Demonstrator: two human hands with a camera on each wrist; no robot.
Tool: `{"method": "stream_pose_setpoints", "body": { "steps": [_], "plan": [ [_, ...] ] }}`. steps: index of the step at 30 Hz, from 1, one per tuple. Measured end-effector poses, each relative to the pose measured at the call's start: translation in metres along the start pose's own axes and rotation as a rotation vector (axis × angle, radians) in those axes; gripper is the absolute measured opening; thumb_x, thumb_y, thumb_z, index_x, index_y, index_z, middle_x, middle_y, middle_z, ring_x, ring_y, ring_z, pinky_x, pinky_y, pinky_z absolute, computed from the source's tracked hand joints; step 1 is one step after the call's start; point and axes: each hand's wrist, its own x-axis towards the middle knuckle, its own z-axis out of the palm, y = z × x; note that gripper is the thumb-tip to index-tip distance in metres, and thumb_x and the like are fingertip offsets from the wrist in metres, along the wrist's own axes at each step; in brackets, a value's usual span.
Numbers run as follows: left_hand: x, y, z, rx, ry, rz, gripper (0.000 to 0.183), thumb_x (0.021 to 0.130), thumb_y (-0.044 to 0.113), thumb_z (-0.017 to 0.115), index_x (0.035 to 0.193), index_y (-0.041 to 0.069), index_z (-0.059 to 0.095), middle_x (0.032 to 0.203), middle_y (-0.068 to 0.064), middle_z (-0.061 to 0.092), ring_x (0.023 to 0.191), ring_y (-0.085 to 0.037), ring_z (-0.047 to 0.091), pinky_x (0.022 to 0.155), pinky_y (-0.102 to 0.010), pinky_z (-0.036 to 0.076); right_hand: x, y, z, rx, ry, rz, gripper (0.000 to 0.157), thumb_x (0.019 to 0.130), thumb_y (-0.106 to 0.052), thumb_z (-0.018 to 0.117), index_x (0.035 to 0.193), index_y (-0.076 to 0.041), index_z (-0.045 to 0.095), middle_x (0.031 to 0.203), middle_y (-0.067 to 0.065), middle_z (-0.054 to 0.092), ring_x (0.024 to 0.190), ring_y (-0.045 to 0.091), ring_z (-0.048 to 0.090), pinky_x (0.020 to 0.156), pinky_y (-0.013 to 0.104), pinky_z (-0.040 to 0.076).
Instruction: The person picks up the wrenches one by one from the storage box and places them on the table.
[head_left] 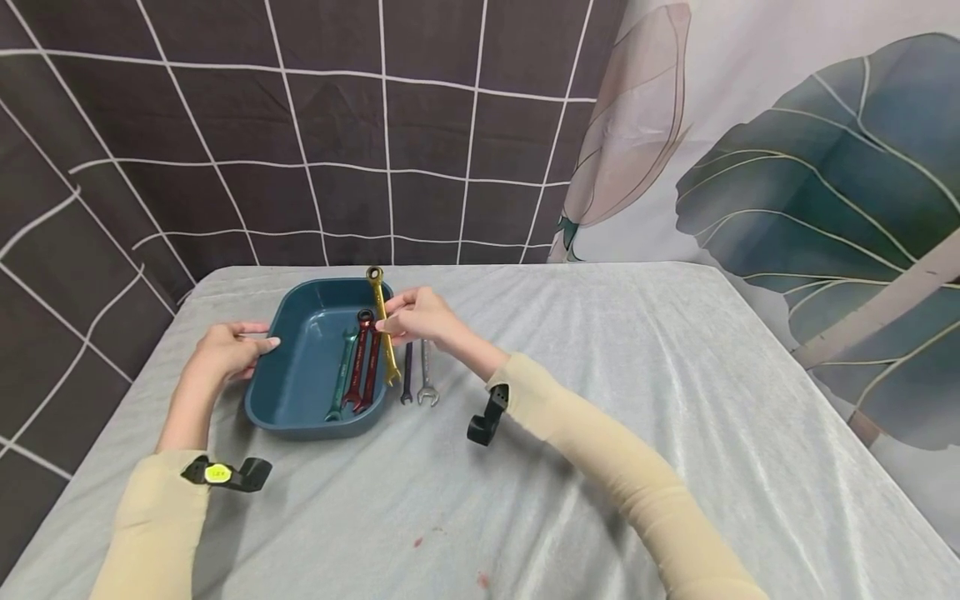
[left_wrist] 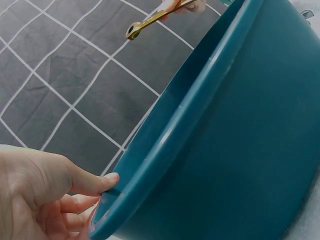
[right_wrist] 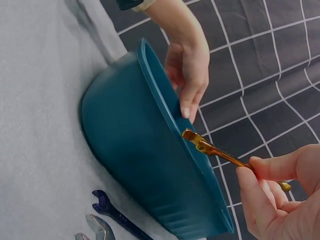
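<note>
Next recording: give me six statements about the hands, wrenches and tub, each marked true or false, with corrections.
1. The left hand grips the edge of a blue rounded plastic tub. True.
2. The right hand pinches a gold-coloured metal wrench. True.
3. The gold-coloured wrench lies flat on the tub's floor. False: it is held up at the rim.
4. Two red metal wrenches lie inside the tub. True.
5. The green metal wrench lies outside the tub. False: it lies inside, beside the red ones.
6. One wrench lies on the pale grey cloth. False: a dark one and a silver one do.
</note>
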Motion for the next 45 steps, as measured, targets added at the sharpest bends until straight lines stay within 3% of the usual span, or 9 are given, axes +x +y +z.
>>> {"method": "stream_pose_setpoints", "body": {
  "steps": [22, 27, 33, 38, 41, 45],
  "plan": [
    [-0.001, 0.000, -0.003, -0.004, -0.009, 0.004, 0.055, 0.096, 0.021, 0.056, 0.142, -0.004, 0.040, 0.080, 0.001, 0.050, 0.064, -0.006, 0.047, 0.058, -0.024, 0.049, -0.001, 0.010, -0.021, 0.039, 0.020, 0.028, 0.031, 0.085, 0.000, 0.067, 0.113, 0.009, 0.056, 0.079, 0.005, 0.062, 0.063, 0.007, 0.062, 0.065, 0.025, 0.057],
    [-0.001, 0.000, -0.003, -0.003, -0.008, 0.002, 0.055, 0.096, 0.021, 0.056, 0.142, -0.004, 0.040, 0.083, 0.000, 0.051, 0.066, -0.006, 0.047, 0.058, -0.024, 0.049, 0.003, 0.017, -0.027, 0.036, 0.031, 0.051, 0.035, 0.085, 0.000, 0.068, 0.116, 0.009, 0.055, 0.095, 0.017, 0.068, 0.063, 0.008, 0.062, 0.066, 0.025, 0.057],
    [-0.001, 0.001, -0.002, -0.003, -0.011, 0.004, 0.055, 0.096, 0.021, 0.056, 0.141, -0.004, 0.040, 0.084, -0.001, 0.051, 0.067, -0.007, 0.047, 0.059, -0.024, 0.049, 0.007, 0.026, -0.032, 0.054, 0.026, 0.073, 0.037, 0.086, 0.002, 0.067, 0.119, 0.009, 0.053, 0.114, 0.027, 0.065, 0.062, 0.007, 0.063, 0.065, 0.023, 0.056],
    [-0.001, 0.001, -0.002, -0.005, -0.013, -0.001, 0.055, 0.096, 0.021, 0.056, 0.141, -0.004, 0.040, 0.081, 0.001, 0.051, 0.066, -0.006, 0.047, 0.058, -0.024, 0.049, 0.009, 0.033, -0.037, 0.083, 0.035, 0.094, 0.036, 0.085, 0.003, 0.067, 0.118, 0.010, 0.054, 0.096, 0.019, 0.069, 0.060, 0.008, 0.064, 0.063, 0.023, 0.056],
    [0.000, 0.001, -0.001, -0.002, -0.013, -0.002, 0.055, 0.096, 0.021, 0.056, 0.141, -0.004, 0.040, 0.080, 0.001, 0.050, 0.065, -0.006, 0.047, 0.058, -0.024, 0.049, 0.010, 0.037, -0.040, 0.081, 0.044, 0.111, 0.035, 0.084, 0.003, 0.068, 0.117, 0.009, 0.056, 0.080, 0.009, 0.066, 0.058, 0.009, 0.063, 0.061, 0.022, 0.056],
    [0.000, 0.000, -0.002, 0.001, -0.013, 0.000, 0.055, 0.096, 0.021, 0.057, 0.141, -0.004, 0.040, 0.080, 0.001, 0.051, 0.065, -0.006, 0.047, 0.058, -0.024, 0.049, 0.009, 0.039, -0.042, 0.080, 0.050, 0.129, 0.036, 0.084, 0.003, 0.069, 0.117, 0.009, 0.056, 0.073, 0.004, 0.062, 0.056, 0.009, 0.063, 0.059, 0.021, 0.055]
  ]
}}
